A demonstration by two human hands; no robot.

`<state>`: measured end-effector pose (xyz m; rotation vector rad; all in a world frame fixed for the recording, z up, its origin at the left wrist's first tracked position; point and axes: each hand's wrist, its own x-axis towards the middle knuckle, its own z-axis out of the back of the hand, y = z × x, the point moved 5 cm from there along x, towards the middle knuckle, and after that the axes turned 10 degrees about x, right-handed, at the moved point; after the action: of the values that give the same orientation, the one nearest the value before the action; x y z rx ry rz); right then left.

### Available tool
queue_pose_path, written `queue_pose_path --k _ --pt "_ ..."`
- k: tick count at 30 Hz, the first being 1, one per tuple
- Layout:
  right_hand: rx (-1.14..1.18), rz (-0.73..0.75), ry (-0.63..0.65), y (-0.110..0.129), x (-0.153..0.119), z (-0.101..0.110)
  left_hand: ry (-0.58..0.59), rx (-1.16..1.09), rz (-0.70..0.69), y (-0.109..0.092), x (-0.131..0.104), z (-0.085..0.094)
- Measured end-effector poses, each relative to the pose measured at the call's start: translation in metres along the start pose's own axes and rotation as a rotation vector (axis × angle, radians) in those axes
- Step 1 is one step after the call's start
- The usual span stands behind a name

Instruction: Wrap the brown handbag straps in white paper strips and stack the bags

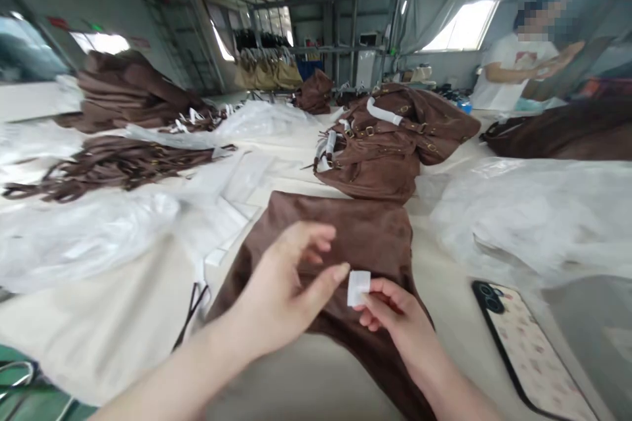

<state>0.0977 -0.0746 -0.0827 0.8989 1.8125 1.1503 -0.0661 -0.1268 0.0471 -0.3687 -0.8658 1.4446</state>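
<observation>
My right hand (395, 316) pinches a small white square (359, 288), perhaps a paper slip or label, between thumb and fingers. To its left, my left hand (291, 283) hovers with fingers apart and curved, its thumb tip close to the white square but with nothing in its grasp. Beneath both hands lies a dark brown bag (340, 217), spread flat on the pale cloth-covered table (123, 316). Part of the bag is hidden by my hands and forearms.
Brown handbags (390, 145) with wrapped handles stand behind. Brown straps (118, 168) lie left, below a brown heap (128, 89). Clear plastic bags (533, 223) cover the right side, near a phone (533, 348). A person (518, 72) stands at the back right.
</observation>
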Motion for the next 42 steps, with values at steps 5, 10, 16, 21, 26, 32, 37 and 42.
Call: queue_pose_path --k 5,10,16,21,26,32,37,42 --pt "-0.091 0.055 0.186 -0.001 0.001 -0.008 0.386 -0.165 0.271 0.056 -0.004 -0.071" --pt "-0.459 0.026 0.128 -0.012 0.003 0.005 0.443 -0.496 0.322 0.078 -0.004 -0.099" --pt "-1.027 0.19 -0.131 -0.012 0.012 0.02 0.641 -0.488 0.29 0.102 0.021 -0.111" --pt "-1.315 0.278 -0.316 -0.002 0.014 0.016 0.733 -0.532 0.332 0.103 0.04 -0.128" --pt "-1.435 0.259 -0.286 0.001 0.017 0.02 0.686 -0.406 0.358 0.085 0.025 -0.106" --pt "-1.357 0.336 -0.076 -0.003 0.025 0.001 0.774 -0.273 0.345 0.09 -0.004 -0.083" --pt "-1.148 0.316 -0.028 -0.007 0.027 -0.006 0.828 -0.496 0.477 0.103 -0.005 -0.097" --pt "-1.053 0.272 -0.043 -0.006 0.026 -0.004 0.708 -0.447 0.471 0.105 -0.005 -0.099"
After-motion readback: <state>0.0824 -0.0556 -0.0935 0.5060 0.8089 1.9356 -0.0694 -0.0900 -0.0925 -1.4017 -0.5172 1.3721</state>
